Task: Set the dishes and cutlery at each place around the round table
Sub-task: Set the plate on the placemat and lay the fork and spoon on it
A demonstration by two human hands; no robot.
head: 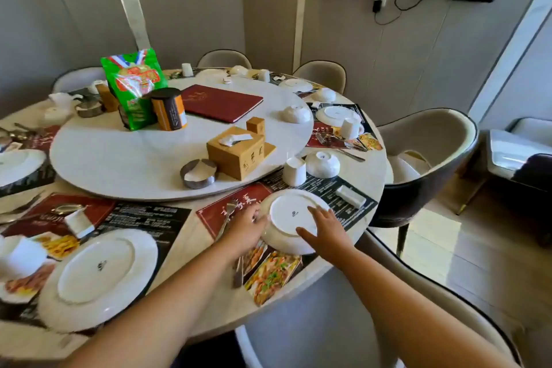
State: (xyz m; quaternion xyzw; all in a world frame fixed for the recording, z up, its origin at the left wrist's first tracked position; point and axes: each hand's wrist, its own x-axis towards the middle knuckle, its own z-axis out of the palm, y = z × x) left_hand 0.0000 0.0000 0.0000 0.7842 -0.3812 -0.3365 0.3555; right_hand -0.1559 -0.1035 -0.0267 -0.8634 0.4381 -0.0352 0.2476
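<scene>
A white plate [294,213] lies upside down on a mat [358,209] at the near right edge of the round surface [369,169]. The right grip [325,231] rests flat on the plate, its fingers straight. The left grip [246,228] touches the plate's left rim. I cannot tell if it holds it. A fork [228,212] lies just beside it.

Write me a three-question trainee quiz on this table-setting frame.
1. True or false: the plate under the hands lies face up.
2. Which hand lies flat on its base? A: left hand. B: right hand.
3. Fill in: the red menu folder lies on the ___.

Key: 1 false, its foot ring faces up. 2 B. 3 turntable.
</scene>
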